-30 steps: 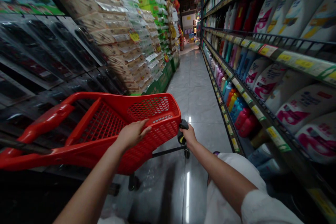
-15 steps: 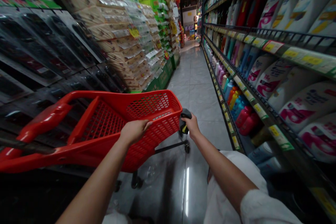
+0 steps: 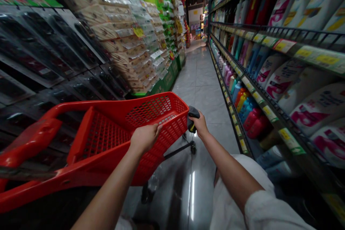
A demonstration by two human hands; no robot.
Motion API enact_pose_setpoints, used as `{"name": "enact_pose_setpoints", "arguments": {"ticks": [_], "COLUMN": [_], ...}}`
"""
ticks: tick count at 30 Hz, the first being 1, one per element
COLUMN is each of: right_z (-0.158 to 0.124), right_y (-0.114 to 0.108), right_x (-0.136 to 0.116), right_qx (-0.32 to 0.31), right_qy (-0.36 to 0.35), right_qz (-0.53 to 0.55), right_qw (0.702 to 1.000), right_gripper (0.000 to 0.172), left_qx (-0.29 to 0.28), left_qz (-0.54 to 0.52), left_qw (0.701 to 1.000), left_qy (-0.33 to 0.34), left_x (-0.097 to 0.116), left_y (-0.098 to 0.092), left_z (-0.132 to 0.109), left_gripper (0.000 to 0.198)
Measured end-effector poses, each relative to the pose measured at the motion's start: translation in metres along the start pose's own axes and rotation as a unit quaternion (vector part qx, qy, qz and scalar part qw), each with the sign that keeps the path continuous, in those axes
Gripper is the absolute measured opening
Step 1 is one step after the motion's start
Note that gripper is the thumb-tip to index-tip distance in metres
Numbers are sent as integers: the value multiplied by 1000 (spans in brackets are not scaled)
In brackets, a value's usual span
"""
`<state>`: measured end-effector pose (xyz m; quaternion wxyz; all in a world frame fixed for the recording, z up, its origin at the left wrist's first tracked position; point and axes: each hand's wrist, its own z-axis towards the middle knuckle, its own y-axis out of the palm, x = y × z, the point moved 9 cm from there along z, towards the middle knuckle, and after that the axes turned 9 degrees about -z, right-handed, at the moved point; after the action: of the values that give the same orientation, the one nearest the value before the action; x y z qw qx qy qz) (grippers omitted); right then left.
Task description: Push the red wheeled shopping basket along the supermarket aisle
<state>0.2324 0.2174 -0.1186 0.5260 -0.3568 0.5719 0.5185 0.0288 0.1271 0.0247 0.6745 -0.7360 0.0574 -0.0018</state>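
Note:
A red plastic shopping cart (image 3: 107, 129) with a perforated basket stands tilted in front of me in a store aisle. My left hand (image 3: 145, 137) is curled over the basket's near rim. My right hand (image 3: 199, 125) is wrapped around the cart's black handle grip (image 3: 193, 114) at the basket's right corner. The inside of the basket that shows holds nothing. A black wheel (image 3: 192, 147) shows under the cart.
Shelves on the right (image 3: 269, 79) carry detergent bags and coloured bottles with yellow price tags. On the left hang dark packaged goods (image 3: 54, 61), then stacked packs (image 3: 126, 32) and green boxes. The grey tiled aisle floor (image 3: 199, 82) runs ahead.
The cart has swung up and nearer to me, its handle end rising. Both hands have stayed on it and moved slightly up and right.

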Motion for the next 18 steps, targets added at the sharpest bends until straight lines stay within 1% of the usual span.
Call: {"name": "enact_pose_setpoints", "arguments": {"ticks": [1, 2, 4, 6, 7, 8, 9, 10, 12, 13, 15, 18], "right_z": [-2, -6, -15, -23, -24, -24, -21, -18, -12, -10, -7, -3], "right_y": [0, 0, 4, 7, 8, 7, 5, 2, 0, 1, 10, 18], "right_x": [-3, -2, 14, 32, 36, 33, 23, 8, -27, -42, -61, -69], "right_qx": [3, 3, -6, -18, -19, -12, 1, 17, 36, 31, -4, -50], "right_qy": [-19, -25, 3, 51, 64, 59, 33, -8, -100, -134, -164, -158], "right_qz": [-3, -20, -80, -131, -142, -145, -145, -149, -192, -233, -338, -476], "right_qw": [1000, 999, 997, 990, 988, 988, 989, 989, 976, 963, 927, 864], "right_gripper": [34, 34, 32, 32, 33, 35, 38, 43, 54, 59, 69, 72], "left_qx": [2, 4, 7, 9, 9, 9, 11, 13, 16, 17, 14, -14], "left_qz": [1, 2, 3, 2, 2, 2, 3, 4, 5, 5, 3, 0], "left_qw": [1000, 1000, 1000, 1000, 1000, 1000, 1000, 1000, 1000, 1000, 1000, 1000], "left_qy": [-1, -3, -6, -10, -12, -14, -15, -16, -16, -16, -13, 20], "left_x": [2, 3, 6, 8, 9, 10, 11, 13, 18, 21, 26, 26], "left_y": [0, 0, -1, -2, -2, -2, -2, -2, -2, -3, -5, -11], "left_z": [-1, -2, -4, -4, -5, -4, -3, -2, 1, 3, 5, 1], "left_gripper": [61, 61, 60, 59, 59, 59, 59, 59, 59, 58, 54, 42]}}
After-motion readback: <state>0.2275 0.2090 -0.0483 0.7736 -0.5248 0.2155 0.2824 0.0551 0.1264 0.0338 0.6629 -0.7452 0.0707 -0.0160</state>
